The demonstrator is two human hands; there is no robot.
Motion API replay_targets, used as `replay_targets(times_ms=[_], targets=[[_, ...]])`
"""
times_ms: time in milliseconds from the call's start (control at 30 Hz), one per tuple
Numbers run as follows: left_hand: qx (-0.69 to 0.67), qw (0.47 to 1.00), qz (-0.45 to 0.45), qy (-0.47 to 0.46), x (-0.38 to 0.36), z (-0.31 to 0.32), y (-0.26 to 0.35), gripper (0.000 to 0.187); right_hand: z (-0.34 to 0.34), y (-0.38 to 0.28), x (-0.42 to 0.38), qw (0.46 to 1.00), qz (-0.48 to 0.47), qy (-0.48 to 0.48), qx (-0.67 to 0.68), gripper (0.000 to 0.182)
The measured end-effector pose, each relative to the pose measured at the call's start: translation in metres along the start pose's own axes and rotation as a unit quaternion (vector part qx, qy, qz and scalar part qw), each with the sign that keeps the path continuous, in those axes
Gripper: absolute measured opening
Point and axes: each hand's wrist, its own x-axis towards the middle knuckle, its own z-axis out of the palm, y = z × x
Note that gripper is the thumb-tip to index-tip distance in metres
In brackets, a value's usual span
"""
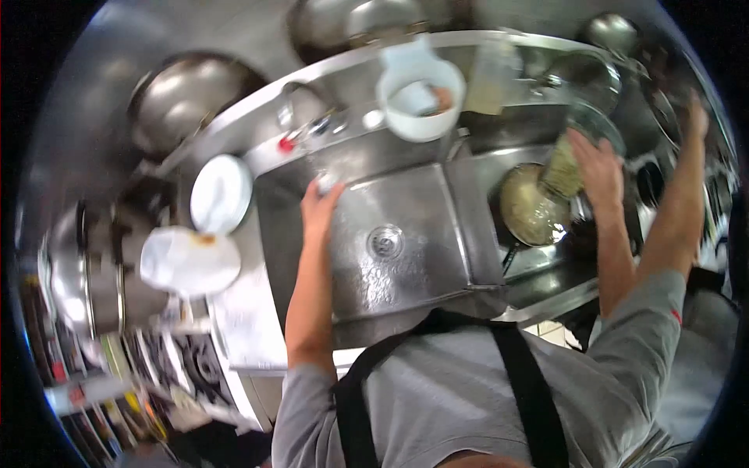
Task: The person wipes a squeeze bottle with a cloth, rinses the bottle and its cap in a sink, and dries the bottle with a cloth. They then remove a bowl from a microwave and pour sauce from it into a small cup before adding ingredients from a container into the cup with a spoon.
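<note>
My left hand (318, 207) reaches over the left sink basin (398, 265), below the faucet (320, 125). Its thumb and fingers are apart, with nothing between them. On the right, my right hand (599, 171) is closed on a yellowish-green, see-through container (563, 170), tilted at the edge of a round pan (530, 207). That pan lies in the right basin with cloudy liquid inside and a dark handle toward me. My fingers hide part of the container.
Another forearm and hand (696, 121) reach up at the far right. A white handled pot (421, 125) and a clear pitcher (490, 78) stand behind the basins. Left lie a white lid (221, 193) and a stained white container (191, 261). Woks (183, 97) hang or lean behind.
</note>
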Motion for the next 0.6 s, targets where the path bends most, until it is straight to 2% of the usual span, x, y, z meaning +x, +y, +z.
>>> replay_targets(times_ms=[33,133,200,267,333,367,433,467,500,533,600], targets=[[0.002,0.997,0.071,0.022,-0.003,0.007,0.008,0.049,-0.007,-0.013,0.006,1.0,-0.017,0.013,-0.021,0.024],[-0.037,0.997,0.063,-0.001,-0.004,0.006,0.01,0.06,-0.041,-0.076,-0.005,0.989,-0.093,0.107,-0.035,0.028],[-0.026,0.997,0.077,0.008,-0.006,0.007,0.017,0.062,-0.062,-0.146,-0.05,0.971,-0.184,0.15,0.033,0.031],[-0.06,0.996,0.062,-0.026,-0.004,0.003,0.017,0.063,-0.08,-0.222,-0.122,0.944,-0.279,0.117,0.135,0.034],[-0.117,0.991,0.022,-0.057,-0.005,0.001,0.019,0.061,-0.085,-0.292,-0.22,0.909,-0.35,0.004,0.225,0.038],[-0.158,0.985,-0.012,-0.067,-0.009,0.001,0.022,0.059,-0.078,-0.321,-0.272,0.892,-0.369,-0.088,0.245,0.039],[-0.241,0.963,-0.073,-0.093,-0.014,0.001,0.025,0.056,-0.045,-0.356,-0.375,0.846,-0.389,-0.317,0.182,0.042],[-0.282,0.948,-0.098,-0.109,-0.016,0.001,0.026,0.056,-0.03,-0.364,-0.417,0.811,-0.345,-0.467,0.071,0.055],[-0.32,0.931,-0.124,-0.126,-0.016,0.0,0.025,0.055,0.001,-0.349,-0.446,0.77,-0.466,-0.43,0.068,0.07],[-0.331,0.924,-0.134,-0.139,-0.014,-0.001,0.022,0.053,0.027,-0.342,-0.47,0.743,-0.469,-0.474,0.059,0.081],[-0.351,0.909,-0.157,-0.163,-0.007,-0.001,0.01,0.049,0.052,-0.33,-0.505,0.743,-0.404,-0.527,0.083,0.08]])
